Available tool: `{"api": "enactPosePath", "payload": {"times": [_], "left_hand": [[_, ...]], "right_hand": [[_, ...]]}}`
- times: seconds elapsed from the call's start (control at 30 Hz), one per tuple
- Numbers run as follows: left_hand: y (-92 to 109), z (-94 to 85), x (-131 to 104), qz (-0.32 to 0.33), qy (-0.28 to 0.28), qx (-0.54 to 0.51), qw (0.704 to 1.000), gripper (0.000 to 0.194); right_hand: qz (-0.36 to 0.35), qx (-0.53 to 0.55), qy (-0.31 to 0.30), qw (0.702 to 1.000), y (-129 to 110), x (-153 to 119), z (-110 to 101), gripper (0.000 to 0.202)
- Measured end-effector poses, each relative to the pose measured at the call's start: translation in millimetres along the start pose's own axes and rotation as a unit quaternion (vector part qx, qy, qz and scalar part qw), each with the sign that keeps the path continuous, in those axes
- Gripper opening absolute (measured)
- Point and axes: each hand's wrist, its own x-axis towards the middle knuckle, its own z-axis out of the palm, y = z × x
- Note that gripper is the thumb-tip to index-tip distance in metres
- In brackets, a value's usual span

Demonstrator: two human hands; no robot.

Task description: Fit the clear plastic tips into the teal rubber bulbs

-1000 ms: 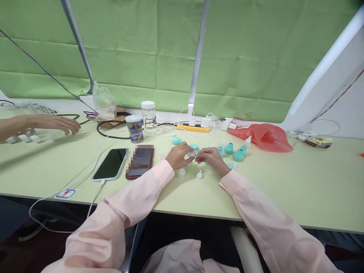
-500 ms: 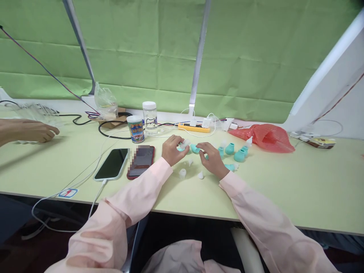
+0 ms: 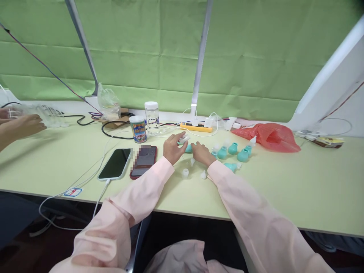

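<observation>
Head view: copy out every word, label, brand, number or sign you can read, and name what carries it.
No words or numbers are readable.
Printed cup: label too blurred.
Red-edged phone: screen unreadable.
Table-edge sticker: red mark, blue border, meaning unclear.
Far-right box: any print too small.

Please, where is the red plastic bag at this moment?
In the head view, the red plastic bag lies right of centre, toward the back of the table, just behind and to the right of the teal bulbs.
</observation>
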Motion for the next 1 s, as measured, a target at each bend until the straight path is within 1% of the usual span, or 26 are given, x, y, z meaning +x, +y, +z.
{"api": "enactPosePath", "payload": {"times": [0.1,0.2,0.3,0.37,0.43,0.47,0.57,0.63,0.7,0.77,0.9,0.97,1.0], "left_hand": [[1.1,0.0,-0.6,-0.003,-0.032,-0.023,0.999,0.035],[1.1,0.4,-1.6,-0.022,-0.055,-0.035,0.998,0.034],[-1.4,1.4,-1.1,-0.094,-0.065,-0.062,0.991,0.031],[-4.2,2.3,1.0,-0.153,-0.065,-0.113,0.980,0.031],[-6.5,2.9,4.3,-0.217,-0.065,-0.190,0.955,0.033],[-7.1,2.7,6.1,-0.253,-0.069,-0.234,0.936,0.033],[-6.0,0.9,10.0,-0.350,-0.097,-0.349,0.864,0.030],[-3.9,-0.3,9.6,-0.378,-0.129,-0.401,0.824,0.029],[-2.4,0.7,6.4,-0.381,-0.158,-0.440,0.798,0.031],[-1.8,4.4,1.3,-0.380,-0.177,-0.461,0.782,0.032],[-1.5,14.1,-7.9,-0.385,-0.206,-0.480,0.761,0.034],[0.1,16.2,-9.1,-0.383,-0.208,-0.482,0.760,0.033],[1.4,16.5,-8.9,-0.379,-0.206,-0.478,0.765,0.033]], "right_hand": [[0.011,-0.003,-0.003,1.000,2.8,3.2,2.1,0.029],[0.014,-0.005,0.019,1.000,4.2,2.2,1.1,0.029],[0.001,0.027,0.090,0.996,2.8,-2.6,-6.0,0.028],[-0.027,0.084,0.151,0.985,1.4,-8.3,-12.6,0.029],[-0.070,0.162,0.205,0.963,0.6,-15.4,-18.2,0.029],[-0.091,0.201,0.227,0.949,0.7,-19.3,-20.0,0.029],[-0.119,0.295,0.266,0.910,2.5,-30.3,-20.7,0.026],[-0.110,0.338,0.269,0.895,4.7,-36.8,-18.0,0.025],[-0.092,0.373,0.260,0.886,7.1,-42.5,-14.5,0.026],[-0.074,0.401,0.250,0.878,9.2,-47.2,-11.3,0.027],[-0.057,0.427,0.241,0.870,10.8,-52.1,-7.3,0.029],[-0.057,0.430,0.242,0.868,9.9,-52.4,-6.9,0.029],[-0.059,0.431,0.244,0.866,9.0,-52.4,-7.1,0.029]]}}
